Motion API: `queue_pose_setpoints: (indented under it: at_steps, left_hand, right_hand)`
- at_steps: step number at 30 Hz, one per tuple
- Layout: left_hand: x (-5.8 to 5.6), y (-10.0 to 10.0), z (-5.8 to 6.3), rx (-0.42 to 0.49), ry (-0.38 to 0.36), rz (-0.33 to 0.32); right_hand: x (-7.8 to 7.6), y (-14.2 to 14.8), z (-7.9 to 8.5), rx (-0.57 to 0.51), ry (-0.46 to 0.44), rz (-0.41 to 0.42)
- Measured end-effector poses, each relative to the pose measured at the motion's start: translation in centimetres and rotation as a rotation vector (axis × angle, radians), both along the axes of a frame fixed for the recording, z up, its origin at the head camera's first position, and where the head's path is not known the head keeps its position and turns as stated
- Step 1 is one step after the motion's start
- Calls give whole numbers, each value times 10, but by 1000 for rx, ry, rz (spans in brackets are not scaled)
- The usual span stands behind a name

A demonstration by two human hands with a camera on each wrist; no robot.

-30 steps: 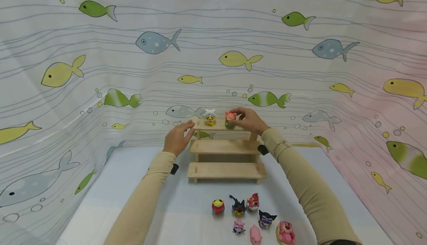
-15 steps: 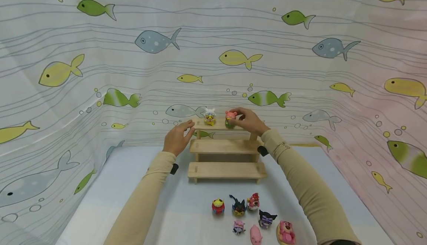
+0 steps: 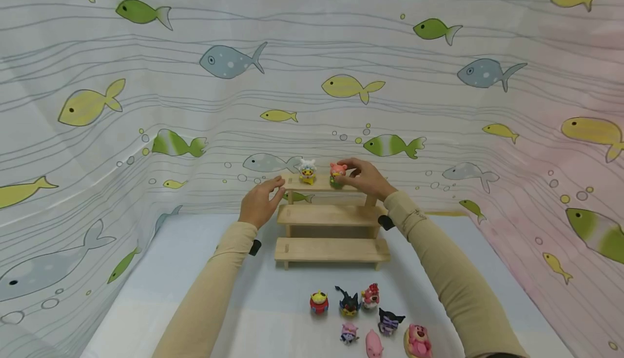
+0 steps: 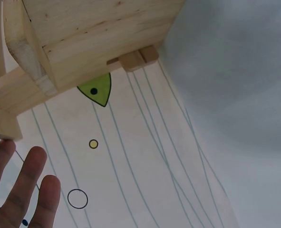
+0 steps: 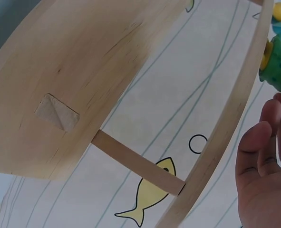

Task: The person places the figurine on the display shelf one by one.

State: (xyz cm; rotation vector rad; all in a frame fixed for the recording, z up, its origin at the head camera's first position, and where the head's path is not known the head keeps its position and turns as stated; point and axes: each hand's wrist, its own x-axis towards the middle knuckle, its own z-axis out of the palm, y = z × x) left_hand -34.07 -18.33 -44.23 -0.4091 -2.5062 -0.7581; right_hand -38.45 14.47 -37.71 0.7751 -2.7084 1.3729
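Note:
A small pink-and-green figurine stands on the top board of a three-step wooden display stand. My right hand pinches it from the right between thumb and fingers; its green lower part shows just past the fingertips in the right wrist view. To its left on the same board is a white-and-yellow figurine. My left hand is at the left end of the top board, fingers extended and fingertips right at the wood. Its fingers hold nothing in the left wrist view.
Several figurines lie on the white table before the stand: a red-and-yellow one, a black one, a red-and-white one, a black-and-purple one, a pink pig and a pink bear. Fish-patterned sheets enclose the table.

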Motion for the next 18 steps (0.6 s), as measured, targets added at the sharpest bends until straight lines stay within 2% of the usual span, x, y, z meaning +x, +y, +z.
queue_pose_setpoints:
  at_steps: [4, 12, 18]
  left_hand:
    - [1, 0, -1, 4, 2, -2]
    - [3, 1, 1, 12, 10, -5]
    - [3, 2, 1, 15, 30, -10]
  right_hand:
    - [4, 4, 2, -18, 0, -23]
    - [17, 17, 11, -60, 63, -50]
    - [30, 29, 13, -100, 105, -8]
